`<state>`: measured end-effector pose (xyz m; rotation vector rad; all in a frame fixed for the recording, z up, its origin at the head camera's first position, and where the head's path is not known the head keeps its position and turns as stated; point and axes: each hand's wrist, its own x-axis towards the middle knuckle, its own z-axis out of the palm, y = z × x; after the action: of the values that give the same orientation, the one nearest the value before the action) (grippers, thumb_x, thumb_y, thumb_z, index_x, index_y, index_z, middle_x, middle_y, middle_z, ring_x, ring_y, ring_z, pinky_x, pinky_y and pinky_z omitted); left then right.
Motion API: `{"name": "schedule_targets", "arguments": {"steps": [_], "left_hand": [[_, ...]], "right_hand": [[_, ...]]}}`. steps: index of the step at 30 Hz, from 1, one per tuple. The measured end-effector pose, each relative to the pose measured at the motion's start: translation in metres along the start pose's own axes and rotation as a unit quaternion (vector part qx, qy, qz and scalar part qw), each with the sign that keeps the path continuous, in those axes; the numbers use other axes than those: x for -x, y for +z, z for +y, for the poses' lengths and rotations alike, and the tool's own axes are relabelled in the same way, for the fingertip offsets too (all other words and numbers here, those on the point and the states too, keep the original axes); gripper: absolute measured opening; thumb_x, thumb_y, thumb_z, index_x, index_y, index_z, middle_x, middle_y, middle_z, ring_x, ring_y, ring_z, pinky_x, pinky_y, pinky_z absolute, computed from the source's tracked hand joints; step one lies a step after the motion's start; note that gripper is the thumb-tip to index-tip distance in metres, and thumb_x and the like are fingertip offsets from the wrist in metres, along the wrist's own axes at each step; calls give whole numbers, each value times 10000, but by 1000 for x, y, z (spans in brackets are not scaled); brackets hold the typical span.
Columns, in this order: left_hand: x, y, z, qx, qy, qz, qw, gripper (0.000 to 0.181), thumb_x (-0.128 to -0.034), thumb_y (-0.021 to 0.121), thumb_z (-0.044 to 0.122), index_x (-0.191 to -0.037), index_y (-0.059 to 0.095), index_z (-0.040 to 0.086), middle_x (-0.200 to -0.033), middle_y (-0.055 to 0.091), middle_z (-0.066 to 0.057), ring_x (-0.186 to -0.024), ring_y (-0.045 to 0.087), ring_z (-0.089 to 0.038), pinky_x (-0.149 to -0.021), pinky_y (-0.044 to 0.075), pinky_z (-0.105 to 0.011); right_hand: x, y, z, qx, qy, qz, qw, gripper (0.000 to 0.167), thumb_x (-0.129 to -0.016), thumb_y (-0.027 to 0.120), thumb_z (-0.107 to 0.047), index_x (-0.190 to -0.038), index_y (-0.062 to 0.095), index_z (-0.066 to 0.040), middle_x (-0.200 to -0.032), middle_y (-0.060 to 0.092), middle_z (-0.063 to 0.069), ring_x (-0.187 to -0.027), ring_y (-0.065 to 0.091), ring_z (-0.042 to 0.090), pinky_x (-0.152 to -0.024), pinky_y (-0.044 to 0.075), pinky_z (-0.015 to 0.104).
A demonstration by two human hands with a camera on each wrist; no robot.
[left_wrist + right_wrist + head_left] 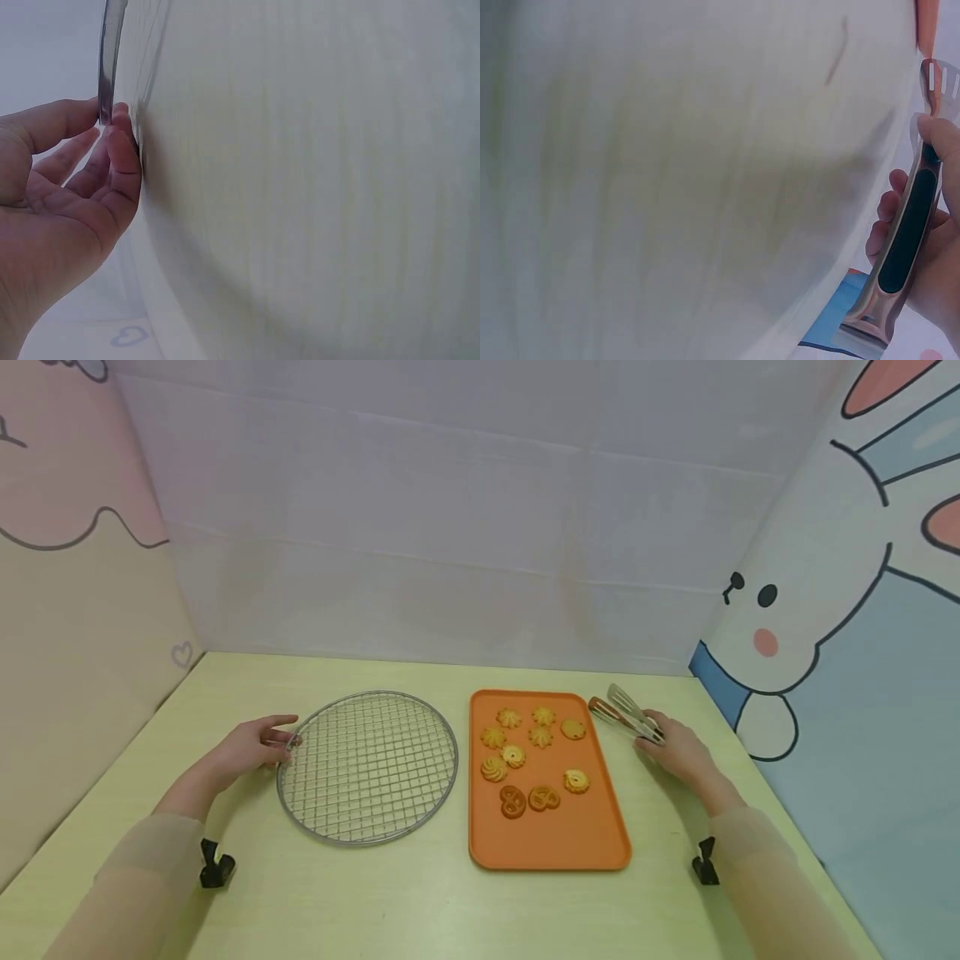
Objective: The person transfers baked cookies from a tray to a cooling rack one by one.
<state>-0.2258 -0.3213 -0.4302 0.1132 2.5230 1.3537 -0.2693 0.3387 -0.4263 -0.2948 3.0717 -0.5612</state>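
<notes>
At the left, my left hand pinches the edge of a round wire cooling rack. In the left wrist view the rack's metal rim passes between the thumb and fingertips of that hand. My right hand grips a pair of metal tongs beside an orange tray. A dark green inlay shows on the handle of the tongs in the right wrist view, with the thumb and fingers around it. Their slotted heads stand apart near the tray's upper right corner.
Several yellow cookies and two brown pretzel-shaped ones lie on the tray. The pale table meets a white cloth backdrop at the back. Cartoon-printed panels stand at both sides.
</notes>
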Motion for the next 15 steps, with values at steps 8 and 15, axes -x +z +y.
{"name": "schedule_targets", "arguments": {"steps": [8, 15], "left_hand": [[-1, 1, -6, 171, -92, -52, 9998, 735, -879, 643, 98, -1472, 226, -30, -1326, 389, -315, -917, 562, -127, -711, 507, -259], [0, 1, -5, 152, -216, -179, 9995, 792, -876, 670, 218, -1493, 212, 24, -1399, 319, -293, -1093, 525, -293, -737, 484, -271]], "right_hand": [[6, -11, -5, -46, -85, 73, 9999, 652, -922, 606, -315, -1415, 346, 25, -1352, 423, 316, -1177, 445, 489, -922, 372, 606], [11, -21, -9, -47, -170, 322, 9993, 625, -898, 646, -304, -1342, 422, 74, -1130, 567, 267, -928, 569, 375, -786, 437, 538]]}}
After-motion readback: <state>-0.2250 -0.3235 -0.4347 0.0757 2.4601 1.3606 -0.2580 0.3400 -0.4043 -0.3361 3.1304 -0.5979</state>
